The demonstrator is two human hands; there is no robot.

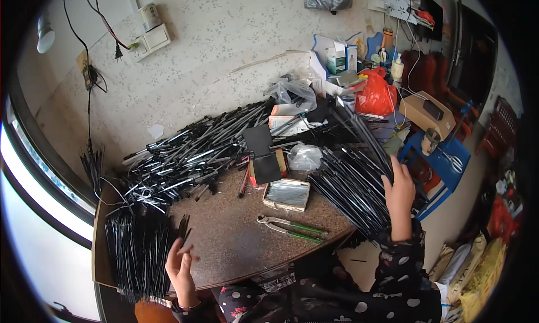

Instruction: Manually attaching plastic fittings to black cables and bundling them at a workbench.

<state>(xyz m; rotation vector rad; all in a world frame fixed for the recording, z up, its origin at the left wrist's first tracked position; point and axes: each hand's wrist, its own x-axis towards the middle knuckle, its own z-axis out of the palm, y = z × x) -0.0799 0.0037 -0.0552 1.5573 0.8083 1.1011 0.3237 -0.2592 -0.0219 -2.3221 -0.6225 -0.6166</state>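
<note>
My right hand [400, 191] is at the right side of the table, its thumb and fingers closed about the near end of long dark rods [368, 135], which look like umbrella ribs. Below them spreads a thick row of similar black rods [353, 188]. At the left my left hand [181, 269] is raised with fingers apart and nothing visible in it. Beside it stands a dense bundle of thin black rods [137, 250], and a few short dark tips [183, 224] rise just behind the fingers.
Green-handled pincers [292, 228] lie mid-table [219, 233], below an open box of thin metal pins [286, 194]. A black flap-like piece [264, 154] rests behind. Silver-and-black rods [191, 149] heap along the wall. A red bag [375, 92] and a blue stool [449, 154] are right.
</note>
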